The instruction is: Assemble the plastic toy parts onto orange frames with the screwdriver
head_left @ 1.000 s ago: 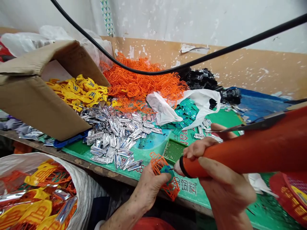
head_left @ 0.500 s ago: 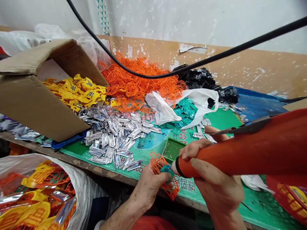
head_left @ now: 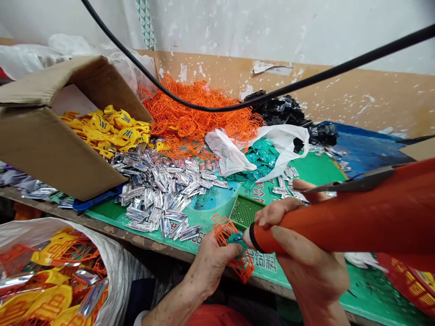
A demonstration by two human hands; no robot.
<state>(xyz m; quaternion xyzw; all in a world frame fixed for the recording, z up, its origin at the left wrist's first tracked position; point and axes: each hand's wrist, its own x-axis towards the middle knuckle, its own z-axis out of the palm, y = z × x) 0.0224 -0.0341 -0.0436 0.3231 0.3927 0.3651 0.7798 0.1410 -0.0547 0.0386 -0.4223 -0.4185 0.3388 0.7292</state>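
Green covers the table [head_left: 367, 290], on which a small gridded tray [head_left: 247, 212] sits. From the tray's right comes an orange-red power tool [head_left: 340, 226], its long axis nearly level, its nose pointing left, just in front of the tray. The person's hands are apart: the right hand [head_left: 316, 274], nearer and to the tray's right, wraps the tool's front end; the left hand [head_left: 209, 262], nearer and to its left, pinches an orange lattice frame [head_left: 244, 270] and a teal piece [head_left: 233, 240] together. The frame is just in front of the tray, its long axis slanting from the tray's left toward the person and rightward. The step in hand looks like driving into the teal piece; the next move seems to call for a firm pinch and a steady tip.
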